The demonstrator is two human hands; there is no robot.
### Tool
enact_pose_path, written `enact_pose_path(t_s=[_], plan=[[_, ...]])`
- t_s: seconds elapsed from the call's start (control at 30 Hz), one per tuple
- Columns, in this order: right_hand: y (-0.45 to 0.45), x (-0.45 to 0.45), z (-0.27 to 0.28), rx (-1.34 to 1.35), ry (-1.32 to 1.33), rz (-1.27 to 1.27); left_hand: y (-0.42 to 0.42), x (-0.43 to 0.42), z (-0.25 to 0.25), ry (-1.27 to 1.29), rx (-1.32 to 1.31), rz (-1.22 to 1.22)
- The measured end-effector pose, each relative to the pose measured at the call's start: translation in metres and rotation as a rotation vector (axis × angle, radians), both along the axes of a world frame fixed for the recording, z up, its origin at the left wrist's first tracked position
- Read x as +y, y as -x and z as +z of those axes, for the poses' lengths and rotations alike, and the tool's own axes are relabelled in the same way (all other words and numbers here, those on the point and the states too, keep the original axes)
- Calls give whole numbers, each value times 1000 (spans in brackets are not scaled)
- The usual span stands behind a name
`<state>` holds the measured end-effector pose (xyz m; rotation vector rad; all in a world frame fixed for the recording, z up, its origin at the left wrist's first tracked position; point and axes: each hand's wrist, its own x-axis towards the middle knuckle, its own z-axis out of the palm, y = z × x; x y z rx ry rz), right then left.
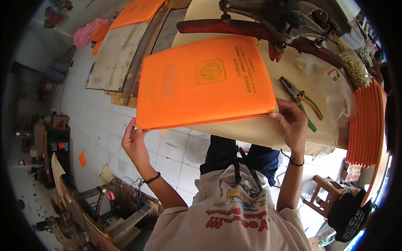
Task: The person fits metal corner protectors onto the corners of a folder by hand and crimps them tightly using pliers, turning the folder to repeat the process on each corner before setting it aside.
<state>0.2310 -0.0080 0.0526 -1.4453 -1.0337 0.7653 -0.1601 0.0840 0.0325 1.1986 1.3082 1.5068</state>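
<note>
An orange folder (184, 92) with gold print and metal corner pieces lies between my two hands, over the paper-covered table. Its near left corner is pinched in my left hand (136, 144), thumb and fingers at the metal piece. At the near right corner, my right hand (293, 123) grips the folder's edge between thumb and fingers. Just right of the folder, green-and-orange-handled pliers (301, 98) rest on the table with their jaws toward the upper left. Beyond the folder's far edge stands a metal press with a red bar (226, 27).
A tall stack of orange folders (364, 125) stands at the right, beside clear plastic (337, 90). Boards (115, 58) with an orange sheet (136, 12) lie at the upper left. A wooden stool (324, 194) is at lower right, a wooden bench frame (121, 221) at lower left.
</note>
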Motion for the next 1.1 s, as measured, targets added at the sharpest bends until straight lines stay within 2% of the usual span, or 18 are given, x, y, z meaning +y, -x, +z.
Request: enact_pose_path(t_s=[0.03, 0.17, 0.27, 0.77, 1.1], plan=[[0, -1, -2, -21, 4, -7, -2, -3, 0, 26, 77, 29], [-3, -3, -11, -9, -4, -23, 0, -5, -14, 13, -4, 38], [-6, -3, -15, -14, 1, -13, 5, -4, -21, 8, 27, 41], [-5, 1, -11, -71, 15, -1, 12, -4, -10, 87, 18, -101], [-6, 2, -17, -30, 25, -14, 4, -11, -4, 130, 44, -18]])
